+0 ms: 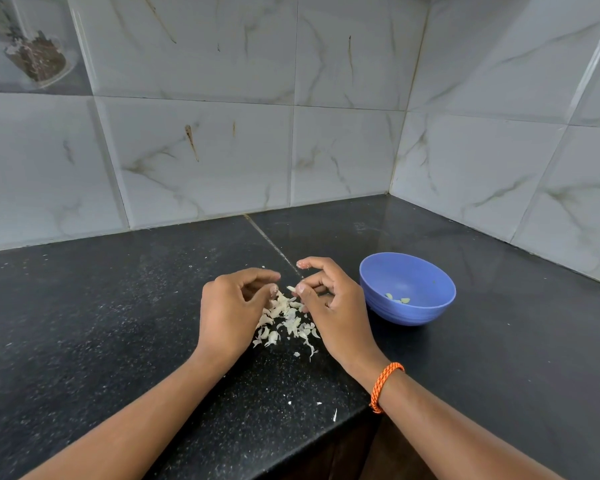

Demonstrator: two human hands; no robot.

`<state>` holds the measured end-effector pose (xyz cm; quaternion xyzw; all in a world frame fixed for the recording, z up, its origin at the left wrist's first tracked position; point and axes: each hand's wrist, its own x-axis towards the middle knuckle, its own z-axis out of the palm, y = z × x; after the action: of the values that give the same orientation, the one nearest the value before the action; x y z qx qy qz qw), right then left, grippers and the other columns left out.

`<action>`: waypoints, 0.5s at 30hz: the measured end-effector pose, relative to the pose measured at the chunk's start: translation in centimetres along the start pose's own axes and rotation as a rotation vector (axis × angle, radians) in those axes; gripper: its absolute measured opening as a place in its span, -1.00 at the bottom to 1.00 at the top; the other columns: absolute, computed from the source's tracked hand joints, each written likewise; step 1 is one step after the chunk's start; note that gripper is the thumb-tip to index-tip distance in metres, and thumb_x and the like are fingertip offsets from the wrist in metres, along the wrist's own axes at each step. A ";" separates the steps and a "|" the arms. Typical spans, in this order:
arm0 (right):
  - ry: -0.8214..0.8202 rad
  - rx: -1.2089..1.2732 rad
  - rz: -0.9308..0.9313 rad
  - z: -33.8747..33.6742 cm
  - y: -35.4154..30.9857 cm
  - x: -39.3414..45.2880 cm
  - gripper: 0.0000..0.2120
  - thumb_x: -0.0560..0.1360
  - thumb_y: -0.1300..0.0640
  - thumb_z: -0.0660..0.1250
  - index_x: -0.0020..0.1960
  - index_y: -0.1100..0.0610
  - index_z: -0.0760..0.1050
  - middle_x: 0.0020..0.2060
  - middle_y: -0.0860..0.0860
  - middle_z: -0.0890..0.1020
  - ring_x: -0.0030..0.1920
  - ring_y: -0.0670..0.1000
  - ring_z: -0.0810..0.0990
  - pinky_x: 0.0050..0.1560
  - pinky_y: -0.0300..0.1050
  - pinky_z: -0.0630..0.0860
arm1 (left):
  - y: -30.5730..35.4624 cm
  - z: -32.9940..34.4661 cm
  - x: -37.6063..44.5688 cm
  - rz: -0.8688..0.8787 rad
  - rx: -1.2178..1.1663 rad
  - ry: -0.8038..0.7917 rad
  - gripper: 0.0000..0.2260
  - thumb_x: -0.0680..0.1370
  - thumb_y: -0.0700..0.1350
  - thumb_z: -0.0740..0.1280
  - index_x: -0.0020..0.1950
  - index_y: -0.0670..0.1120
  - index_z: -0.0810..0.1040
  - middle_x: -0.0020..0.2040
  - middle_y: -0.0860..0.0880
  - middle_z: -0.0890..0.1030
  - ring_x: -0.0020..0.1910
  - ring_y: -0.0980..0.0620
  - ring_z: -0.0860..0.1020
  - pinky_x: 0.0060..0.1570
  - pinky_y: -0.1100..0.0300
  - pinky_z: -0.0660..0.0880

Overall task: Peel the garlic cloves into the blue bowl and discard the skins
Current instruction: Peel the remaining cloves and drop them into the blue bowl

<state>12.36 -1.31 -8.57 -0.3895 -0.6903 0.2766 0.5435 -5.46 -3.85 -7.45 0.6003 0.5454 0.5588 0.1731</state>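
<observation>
- I see the right hand with its fingers curled; thumb and a fingertip pinch a small pale scrap, which I take for a garlic piece, though it is too small for me to say whether it is clove or skin.
- The left hand sits just beside it, fingers bent inward toward the thumb; I cannot tell whether they grip anything.
- Between and beneath the two hands lies a heap of papery garlic skins, pale against the dark stone, with a few loose flakes strewn nearer the front edge.
- On the right wrist I see an orange braided band.
- To the right of the right hand, close by but apart from it, stands the blue bowl, upright, holding a few peeled cloves at its bottom.
- The worktop is black speckled stone, dusted with fine white specks, with a seam running back from the hands to the wall.
- It fills a corner: white marble-patterned wall tiles with grey and brownish veins rise behind and along the right side.
- At the upper left a clear jar of dark brownish stuff shows, blurred; I cannot tell what it rests on.
</observation>
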 end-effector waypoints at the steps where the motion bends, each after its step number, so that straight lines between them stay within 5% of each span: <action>1: 0.001 -0.003 -0.003 0.0 -0.1 0.0 -0.71 0.64 0.24 0.40 0.31 -0.02 0.59 -0.13 -0.08 0.73 -0.06 -0.01 0.73 -0.04 0.10 0.72 | 0.0 0.0 0.0 0.009 0.006 0.000 -0.84 0.59 -0.20 0.55 0.06 0.08 0.79 -0.23 0.17 0.74 -0.23 0.17 0.72 -0.07 0.08 0.71; 6: 0.001 -0.028 -0.034 -0.1 -0.5 -0.1 -0.67 0.61 0.26 0.46 0.32 0.01 0.58 -0.12 -0.10 0.72 -0.03 -0.08 0.72 -0.04 -0.18 0.68 | -0.1 0.1 0.1 0.035 -0.004 -0.022 -0.90 0.61 -0.13 0.53 0.02 0.08 0.79 -0.11 0.20 0.76 -0.13 0.19 0.72 -0.05 0.21 0.65; 15: 0.038 0.006 -0.031 -0.2 -0.9 0.0 -0.63 0.54 0.17 0.58 0.29 0.00 0.58 -0.12 -0.09 0.73 -0.10 -0.02 0.71 -0.13 -0.15 0.67 | -0.1 0.1 0.0 0.031 -0.096 -0.143 -0.94 0.60 -0.04 0.54 -0.07 0.06 0.78 -0.13 0.12 0.77 -0.11 0.05 0.73 0.02 -0.12 0.67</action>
<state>12.32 -1.83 -7.84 -0.3823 -0.6850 0.2626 0.5618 -5.39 -3.73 -7.56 0.6380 0.4949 0.5427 0.2314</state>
